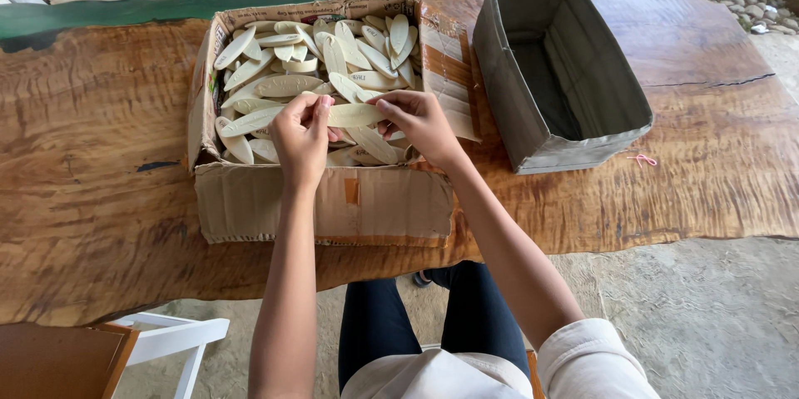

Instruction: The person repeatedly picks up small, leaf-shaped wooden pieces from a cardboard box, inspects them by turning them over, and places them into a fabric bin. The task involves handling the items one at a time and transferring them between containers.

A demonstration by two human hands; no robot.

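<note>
Together, the left hand (301, 134) and right hand (416, 120) pinch one pale, flat, oval wooden piece (354, 114) by its ends, fingers closed on it, just above the heap of like pieces (333, 58) filling a worn cardboard box (325, 203). Tan tape patches its front wall, and a printed flap lies folded out at its right. Beside it stands a grey, soft-sided square bin (566, 58), its bottom lost in shadow. Both rest on a glossy, strongly grained wooden slab (91, 158). A white chair (175, 337) is cut off below.
</note>
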